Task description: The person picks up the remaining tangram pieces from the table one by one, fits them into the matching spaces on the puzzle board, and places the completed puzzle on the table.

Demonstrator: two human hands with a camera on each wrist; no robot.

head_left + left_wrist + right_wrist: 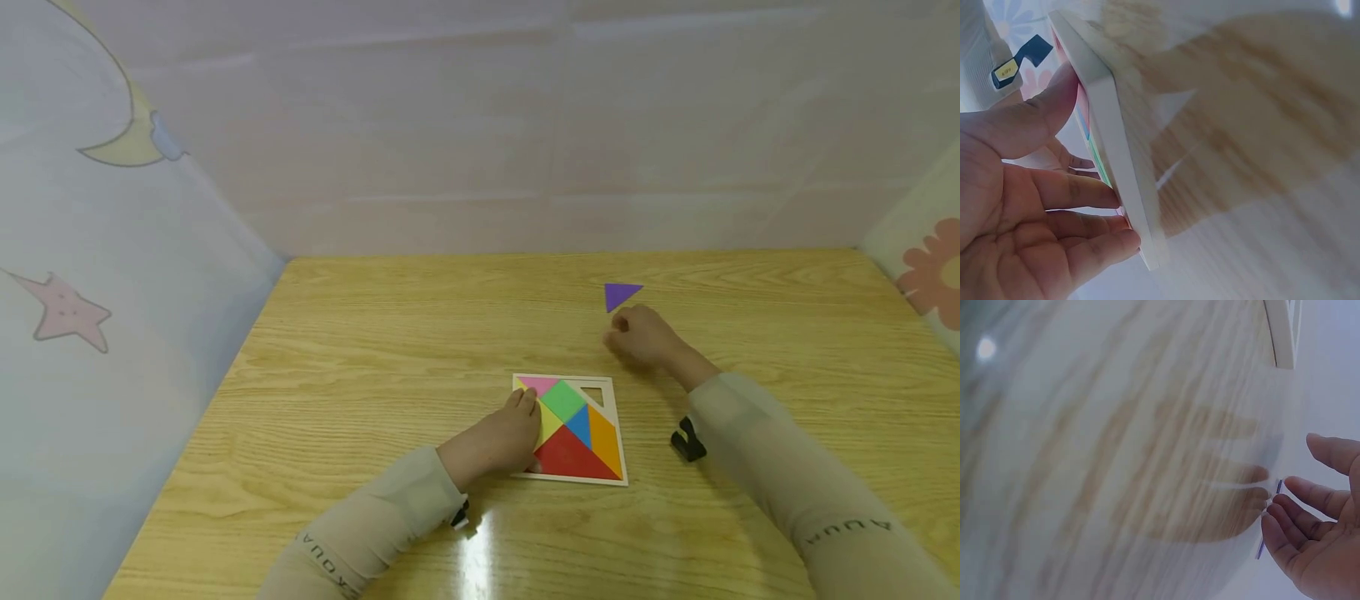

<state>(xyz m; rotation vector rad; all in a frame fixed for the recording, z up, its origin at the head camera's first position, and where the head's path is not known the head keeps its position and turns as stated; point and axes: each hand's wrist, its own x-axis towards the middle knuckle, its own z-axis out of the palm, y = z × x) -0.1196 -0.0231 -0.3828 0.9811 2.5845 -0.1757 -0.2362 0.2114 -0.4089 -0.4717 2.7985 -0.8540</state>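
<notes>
A tangram board (609,400) with a pale frame lies on the table. In it sit pink (538,384), green (563,402), yellow (550,423), blue (581,427), orange (604,440) and red (573,456) pieces. Bare wood shows through a triangular cutout at its far right corner. My left hand (504,437) rests on the board's left side, thumb and fairly straight fingertips pressing along the edge. Beyond the board, my right hand (647,337) hovers just short of a purple triangle (620,295), its fingers loosely bent with nothing between them.
The wooden table (375,333) meets a pale back wall (480,150) at its far edge. Printed side panels stand left (150,333) and right (885,225). A black strap end (687,442) sticks out below the right sleeve (780,467).
</notes>
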